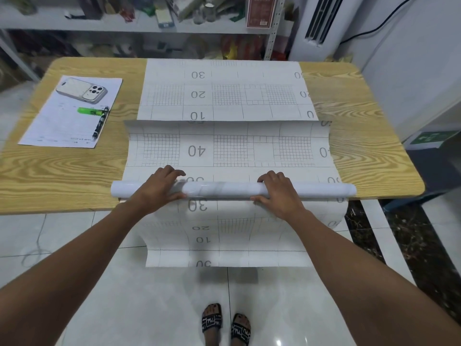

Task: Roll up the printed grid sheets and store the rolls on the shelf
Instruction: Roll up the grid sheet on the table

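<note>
Table (62, 171), left end: white form paper (62, 126) with a phone (82, 90) lying camera-side up at its far end. A green highlighter (89, 111) lies mid-sheet and a black pen (100, 124) just right of it, tips touching.

Left hand (159, 186): curled over the roll (219, 189) left of its middle, fingers arched across the top to the far side, thumb on the near side. Gripping.

Roll: a pale glossy tube lying crosswise at the table's near edge. The near grid sheet (232, 148) spreads flat from it away from the person, numbers upside down, side edges curling up. The far grid sheet (224, 93) lies flat beyond, reaching the back edge. The hanging sheet (224, 233) droops off the near edge below the roll; cannot tell whether it joins the roll.

Right hand (277, 191): same hold right of the middle, fingers over the top, thumb underneath toward the person.

Behind the table: cluttered shelf (124, 26). Far right: white standing air-conditioner (319, 21).
</note>
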The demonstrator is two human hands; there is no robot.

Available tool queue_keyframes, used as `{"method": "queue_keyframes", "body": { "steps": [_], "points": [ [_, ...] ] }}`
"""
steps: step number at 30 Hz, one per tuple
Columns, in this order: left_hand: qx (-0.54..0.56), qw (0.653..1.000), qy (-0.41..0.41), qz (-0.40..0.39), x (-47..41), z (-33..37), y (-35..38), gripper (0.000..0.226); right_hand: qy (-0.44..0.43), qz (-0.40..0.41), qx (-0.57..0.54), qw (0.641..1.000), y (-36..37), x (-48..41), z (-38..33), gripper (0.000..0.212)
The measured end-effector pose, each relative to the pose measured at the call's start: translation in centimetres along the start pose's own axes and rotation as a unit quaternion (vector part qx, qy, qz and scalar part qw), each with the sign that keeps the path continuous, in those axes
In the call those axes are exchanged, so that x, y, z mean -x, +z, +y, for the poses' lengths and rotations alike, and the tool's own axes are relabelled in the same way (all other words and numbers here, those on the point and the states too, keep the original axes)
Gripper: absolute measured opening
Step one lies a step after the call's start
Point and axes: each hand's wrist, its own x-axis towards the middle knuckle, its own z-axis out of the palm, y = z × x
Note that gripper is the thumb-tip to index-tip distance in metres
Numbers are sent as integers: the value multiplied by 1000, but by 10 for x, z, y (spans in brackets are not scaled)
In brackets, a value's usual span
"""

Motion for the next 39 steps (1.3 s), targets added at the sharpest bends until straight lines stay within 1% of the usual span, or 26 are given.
{"method": "queue_keyframes", "body": {
  "steps": [5, 10, 13, 15, 18, 22, 25, 29, 34, 39],
  "points": [
    [-31, 999, 19, 4, -2, 1, -4, 55, -1, -14, 20, 1000, -4, -2, 1, 48],
    [-31, 999, 28, 0, -1, -1, -2, 52, 4, -32, 16, 999, -5, -2, 1, 51],
    [-37, 999, 13, 2, -1, -2, 2, 49, 13, -21, -21, 999, -6, 0, -2, 53],
    [-37, 999, 1, 2, -1, -2, 5, 47, 23, -14, -39, 999, -8, 1, -4, 50],
    [-27, 1000, -6, 6, 0, -1, 7, 47, 18, -12, -20, 1000, -6, 0, -4, 44],
    [-2, 1000, 3, 6, 1, -3, 5, 45, 12, 3, 6, 1000, -2, -2, -4, 43],
    [-7, 1000, -5, 7, 1, -1, 5, 47, 17, 14, 20, 1000, -1, -2, -5, 43],
    [-3, 999, -40, -3, 0, 3, 4, 49, 20, 11, 33, 999, -1, -1, -4, 46],
    [1, 998, -58, -4, -1, 3, 5, 37, 24, 17, 14, 999, 0, 1, -5, 55],
    [-16, 997, -71, -16, -4, 1, 5, 33, 14, 26, 8, 1000, 2, 1, -4, 56]
  ]
}}
